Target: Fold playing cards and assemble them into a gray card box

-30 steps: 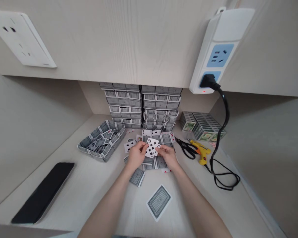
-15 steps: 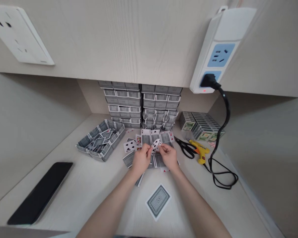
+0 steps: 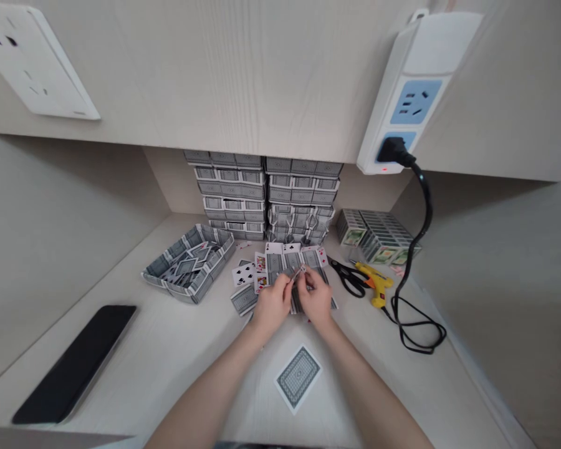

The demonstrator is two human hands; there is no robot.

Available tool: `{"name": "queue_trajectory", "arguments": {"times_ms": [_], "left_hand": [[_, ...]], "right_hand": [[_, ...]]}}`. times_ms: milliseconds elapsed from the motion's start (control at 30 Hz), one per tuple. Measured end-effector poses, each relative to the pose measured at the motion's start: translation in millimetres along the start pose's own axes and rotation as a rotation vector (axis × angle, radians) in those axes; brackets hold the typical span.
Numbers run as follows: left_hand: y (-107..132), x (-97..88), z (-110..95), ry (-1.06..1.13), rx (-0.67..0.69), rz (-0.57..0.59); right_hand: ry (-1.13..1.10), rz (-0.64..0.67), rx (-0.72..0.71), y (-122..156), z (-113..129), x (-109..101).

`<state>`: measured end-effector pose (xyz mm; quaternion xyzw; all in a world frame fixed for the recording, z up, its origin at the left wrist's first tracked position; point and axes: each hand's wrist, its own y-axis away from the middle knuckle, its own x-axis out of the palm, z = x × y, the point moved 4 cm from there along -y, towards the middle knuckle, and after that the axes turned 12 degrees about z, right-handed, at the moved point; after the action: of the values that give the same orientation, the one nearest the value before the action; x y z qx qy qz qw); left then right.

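Note:
Between my left hand and my right hand is a playing card, seen nearly edge-on. Both hands are closed on it, fingertips close together. Below them lies a panel of joined playing cards, grey backs up, with white card edges along its far side; my hands cover part of it. Left of the panel are a six of spades, a face card and a grey-backed card. Nearer me, a single card rests face down on the table.
A card-built tray of loose cards stands left. Stacked card boxes fill the back. Scissors and a yellow glue gun lie right, its cord running to a power strip. A black phone lies front left.
My hands have moved closer together, and the card between them has turned from showing its spade face to nearly edge-on. The surrounding cards and tools stay put.

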<state>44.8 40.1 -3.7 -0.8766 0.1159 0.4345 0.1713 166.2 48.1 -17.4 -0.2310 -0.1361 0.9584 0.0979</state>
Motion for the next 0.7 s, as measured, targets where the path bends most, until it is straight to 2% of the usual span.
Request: {"name": "queue_trajectory", "arguments": {"times_ms": [233,533,600,700], "left_hand": [[0.4,0.5,-2.2,-0.008,0.004,0.03],[2.4,1.2,-4.7,-0.042,0.004,-0.007],[2.1,-2.7,-2.6,-0.008,0.0,-0.053],[1.8,-10.4,2.1,0.056,-0.04,-0.147]], "right_hand": [[0.0,-0.006,-0.106,-3.9,-3.7,-3.5],[0.119,-0.117,-0.112,1.3,1.2,-4.5],[0.054,-0.091,-0.125,-0.4,0.9,-3.5],[-0.052,0.033,-0.133,-4.4,-1.6,0.8]]}}
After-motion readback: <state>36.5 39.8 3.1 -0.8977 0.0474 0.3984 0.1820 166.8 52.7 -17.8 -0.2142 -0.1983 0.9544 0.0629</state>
